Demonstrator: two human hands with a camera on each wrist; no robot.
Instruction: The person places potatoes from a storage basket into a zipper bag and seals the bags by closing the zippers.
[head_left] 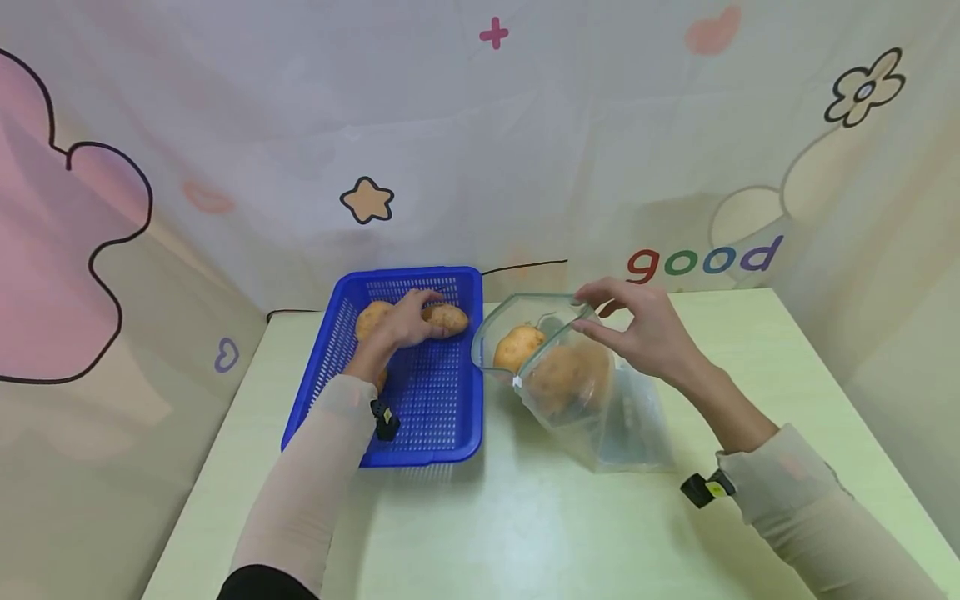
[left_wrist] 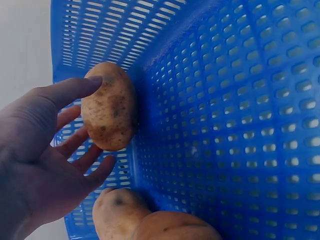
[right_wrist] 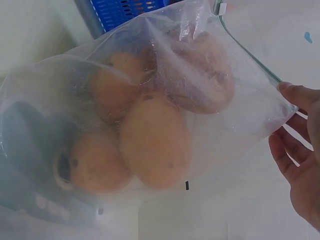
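Observation:
In the head view, my left hand (head_left: 408,321) reaches into the blue plastic basket (head_left: 442,446) and grips a potato (head_left: 447,319) at its far end. The thumb lies across the potato (left_wrist: 111,107) in the left wrist view, while the fingers pass behind it. My right hand (head_left: 637,325) pinches the rim corner of a clear zip bag (head_left: 637,417), whose mouth gapes toward the basket. Several potatoes (right_wrist: 156,142) show through the bag's film in the right wrist view. A white slider (head_left: 517,382) sits on the bag's green-edged rim.
More potatoes (head_left: 372,317) lie along the basket's left side, partly hidden by my left arm. Basket and bag rest side by side on a pale green table (head_left: 480,533). A printed curtain (head_left: 480,150) hangs behind the table.

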